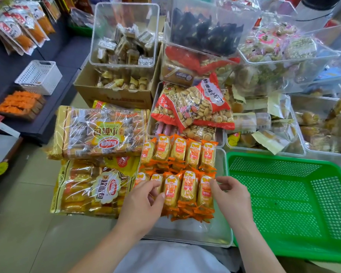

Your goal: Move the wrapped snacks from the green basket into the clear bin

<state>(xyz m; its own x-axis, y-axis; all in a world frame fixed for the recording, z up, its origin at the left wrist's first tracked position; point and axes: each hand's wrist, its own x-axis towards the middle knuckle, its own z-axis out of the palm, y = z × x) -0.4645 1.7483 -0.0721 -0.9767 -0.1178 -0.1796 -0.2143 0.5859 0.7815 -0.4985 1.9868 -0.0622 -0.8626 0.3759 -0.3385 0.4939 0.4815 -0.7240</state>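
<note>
The green basket (289, 201) at the lower right holds nothing. To its left the clear bin (223, 229) carries two rows of orange-wrapped snacks (180, 152) stacked on more of the same. My left hand (144, 201) touches the near row's left end, thumb and fingers curled at a wrapped snack (157, 179). My right hand (230, 192) pinches the top corner of the rightmost snack (205, 191) in that near row.
Two big bread bags (98, 131) lie stacked left of the bin. Red biscuit bags (193, 107), a cardboard box (114, 93) and several clear bins of snacks crowd the far side. A white basket (38, 76) stands on the dark shelf at left.
</note>
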